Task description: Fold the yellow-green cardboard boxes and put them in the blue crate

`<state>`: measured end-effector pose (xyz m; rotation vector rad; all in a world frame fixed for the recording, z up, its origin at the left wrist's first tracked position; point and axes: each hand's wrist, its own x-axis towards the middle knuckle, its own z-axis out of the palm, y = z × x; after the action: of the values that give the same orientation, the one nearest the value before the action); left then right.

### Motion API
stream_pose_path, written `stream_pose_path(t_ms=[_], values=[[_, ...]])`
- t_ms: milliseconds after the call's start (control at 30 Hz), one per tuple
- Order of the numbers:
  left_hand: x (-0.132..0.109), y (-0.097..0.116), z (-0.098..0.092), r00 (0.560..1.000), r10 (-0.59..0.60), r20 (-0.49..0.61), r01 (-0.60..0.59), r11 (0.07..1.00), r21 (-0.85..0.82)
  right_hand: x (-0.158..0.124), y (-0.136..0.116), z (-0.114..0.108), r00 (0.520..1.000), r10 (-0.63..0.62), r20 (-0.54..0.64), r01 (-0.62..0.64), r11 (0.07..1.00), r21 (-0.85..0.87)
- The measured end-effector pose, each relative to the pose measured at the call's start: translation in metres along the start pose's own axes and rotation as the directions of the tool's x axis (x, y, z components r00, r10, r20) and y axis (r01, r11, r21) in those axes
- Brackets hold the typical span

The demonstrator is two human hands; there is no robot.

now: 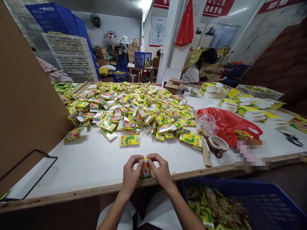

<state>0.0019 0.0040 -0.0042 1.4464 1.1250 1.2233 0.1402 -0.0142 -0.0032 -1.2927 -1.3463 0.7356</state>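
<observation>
Both hands meet at the front edge of the white table [91, 167], on one small yellow-green printed carton [145, 171]. My left hand [131, 167] pinches the upper left of the carton between thumb and fingers. Opposite it, my right hand [159, 167] pinches the upper right, the fingertips of both close together at the white top end. The carton's lower part shows between the thumbs. Just beyond my hands a similar yellow carton [129, 140] lies flat. Behind it spreads a large heap of such cartons [134, 108], many with white end flaps sticking out.
Right of the heap are a wooden strip [205, 151], a brown cup [217, 145], a red plastic bag [216, 119] and scissors [294, 139]. A blue crate [268, 195] of cartons stands below the edge. Cardboard [31, 95] rises at left. A person [194, 73] sits across.
</observation>
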Motion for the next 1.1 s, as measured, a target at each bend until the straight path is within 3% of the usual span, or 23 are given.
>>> stream_pose_path(t_ms=[267,467,600,667,767,867,933,1000,1100], values=[[0.008,-0.001,0.001,1.0,-0.029,-0.001,0.029,1.0,-0.005,0.011,-0.003,0.0,1.0,0.026,0.013,-0.026,0.999,-0.025],[-0.009,-0.006,-0.001,0.998,0.04,0.04,-0.04,0.999,0.018,-0.003,0.006,0.002,0.998,0.009,0.062,-0.015,0.996,0.088],[-0.01,-0.005,-0.003,0.99,0.096,0.099,-0.103,0.992,0.071,-0.012,0.006,-0.004,0.999,-0.031,-0.02,0.032,0.999,0.042],[0.001,-0.009,-0.012,0.993,0.106,0.056,-0.113,0.985,0.134,-0.02,0.001,-0.029,0.991,-0.03,-0.128,0.023,0.998,-0.057],[0.031,-0.023,-0.039,0.989,0.095,-0.115,-0.062,0.962,0.264,-0.041,-0.007,-0.104,0.961,0.042,-0.274,-0.122,0.952,-0.28],[0.065,-0.039,-0.066,0.956,0.004,-0.294,0.094,0.943,0.319,-0.066,-0.007,-0.186,0.892,0.062,-0.448,-0.327,0.774,-0.543],[0.082,-0.044,-0.074,0.947,-0.08,-0.31,0.167,0.95,0.264,-0.079,-0.004,-0.216,0.868,0.038,-0.496,-0.384,0.686,-0.618],[0.09,-0.04,-0.071,0.956,-0.112,-0.272,0.173,0.962,0.212,-0.084,-0.001,-0.212,0.86,0.01,-0.51,-0.376,0.688,-0.62],[0.08,-0.021,-0.05,0.977,-0.084,-0.198,0.117,0.979,0.165,-0.077,0.0,-0.152,0.906,-0.029,-0.423,-0.22,0.82,-0.528]])
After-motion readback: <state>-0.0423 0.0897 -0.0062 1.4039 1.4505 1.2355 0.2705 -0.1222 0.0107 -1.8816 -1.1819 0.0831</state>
